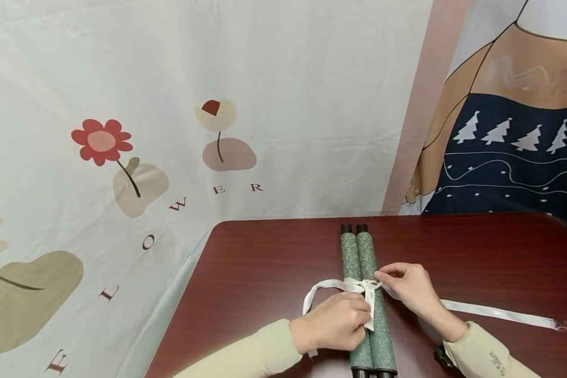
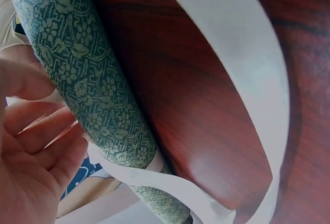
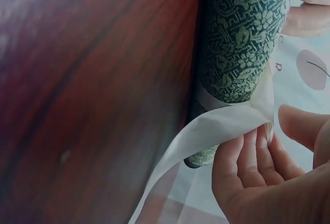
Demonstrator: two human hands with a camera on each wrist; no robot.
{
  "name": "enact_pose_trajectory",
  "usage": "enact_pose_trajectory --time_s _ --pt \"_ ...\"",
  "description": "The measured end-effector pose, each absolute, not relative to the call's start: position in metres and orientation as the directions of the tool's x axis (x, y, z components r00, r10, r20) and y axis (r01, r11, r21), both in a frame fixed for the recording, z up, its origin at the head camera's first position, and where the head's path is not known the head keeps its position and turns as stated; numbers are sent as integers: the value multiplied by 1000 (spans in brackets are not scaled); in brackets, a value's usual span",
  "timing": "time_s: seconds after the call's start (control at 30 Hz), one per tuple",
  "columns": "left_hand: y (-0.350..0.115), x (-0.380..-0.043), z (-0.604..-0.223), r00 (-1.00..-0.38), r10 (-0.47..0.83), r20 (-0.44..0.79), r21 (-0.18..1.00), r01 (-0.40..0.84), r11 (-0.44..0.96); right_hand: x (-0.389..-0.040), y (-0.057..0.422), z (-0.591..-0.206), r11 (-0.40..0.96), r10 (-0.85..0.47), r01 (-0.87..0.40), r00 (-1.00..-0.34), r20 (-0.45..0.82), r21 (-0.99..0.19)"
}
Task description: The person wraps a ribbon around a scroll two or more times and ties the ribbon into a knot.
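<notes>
A rolled scroll [image 1: 365,252] with two rollers lies lengthwise, covered in green floral brocade [image 2: 82,74] and capped with dark ends. White ribbon [image 1: 329,284] circles its middle and gathers in a knot or bow on top. My left hand [image 1: 336,321] lies over the near part of the scroll and pinches a hanging ribbon loop, its fingers curled. To the right of the knot, my right hand [image 1: 413,291] pinches the ribbon between thumb and forefinger. In the right wrist view, the ribbon [image 3: 221,123] runs over the curled fingers [image 3: 227,167] of that hand.
One long ribbon tail [image 1: 501,313] with a frayed end stretches right across the dark red wooden table [image 1: 264,252]. Behind the table hangs a pale printed cloth [image 1: 312,105] with flowers and letters. A dark band [image 1: 443,357] sits at the right wrist.
</notes>
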State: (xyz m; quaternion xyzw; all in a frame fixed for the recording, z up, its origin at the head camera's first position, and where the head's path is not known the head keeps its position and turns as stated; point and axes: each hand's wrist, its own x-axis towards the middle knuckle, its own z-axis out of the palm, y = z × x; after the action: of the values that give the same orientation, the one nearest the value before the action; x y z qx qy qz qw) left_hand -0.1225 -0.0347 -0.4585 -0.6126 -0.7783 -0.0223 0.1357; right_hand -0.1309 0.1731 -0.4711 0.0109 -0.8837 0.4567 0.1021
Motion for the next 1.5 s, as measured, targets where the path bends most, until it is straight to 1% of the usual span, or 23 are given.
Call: enact_pose_trajectory --time_s 0.13,0.3,0.4,0.5,0.67,0.77,0.83,0.9,1.03,1.13,1.2,1.27,1.37,1.5 --pt "-35 -121 -458 -208 948 242 -134 960 245 -130 172 -471 556 77 -95 -983 166 -826" --pt "-35 -120 -459 -206 949 237 -133 961 242 -127 171 -473 488 55 -118 -985 165 -865" --pt "-34 -121 -458 -209 946 247 -103 965 240 -126 171 -474 431 48 -124 -986 160 -894" --pt "-33 -123 -458 -212 939 272 -75 968 240 -125 171 -473 401 59 -106 -988 141 -910" --pt "-32 -125 -458 -230 929 289 -56 965 257 -123 171 -472 388 63 -103 -989 137 -916" --pt "-32 -127 -457 -265 910 318 -10 959 283 -124 170 -473 366 57 -117 -987 147 -923" --pt "-32 -129 -456 -306 884 353 34 948 315 -124 170 -474 344 51 -118 -988 144 -932" --pt "-32 -131 -456 -374 839 395 99 925 366 -125 170 -474 318 47 -112 -990 134 -942" --pt "-30 -138 -455 -563 697 444 262 825 500 -125 171 -473 266 41 -93 -993 108 -959" --pt "-27 -145 -455 -699 584 413 363 714 598 -124 171 -473 281 44 -96 -993 113 -955" --pt "-25 -149 -454 -763 528 372 410 645 644 -124 171 -474 329 48 -104 -991 127 -939" --pt "-22 -152 -453 -810 491 320 437 586 682 -124 170 -474 381 53 -113 -988 144 -918" --pt "-19 -155 -450 -847 469 249 476 529 703 -125 170 -475 409 55 -113 -987 148 -905" --pt "-17 -157 -449 -868 467 168 528 479 701 -124 170 -475 347 59 -92 -991 119 -933"
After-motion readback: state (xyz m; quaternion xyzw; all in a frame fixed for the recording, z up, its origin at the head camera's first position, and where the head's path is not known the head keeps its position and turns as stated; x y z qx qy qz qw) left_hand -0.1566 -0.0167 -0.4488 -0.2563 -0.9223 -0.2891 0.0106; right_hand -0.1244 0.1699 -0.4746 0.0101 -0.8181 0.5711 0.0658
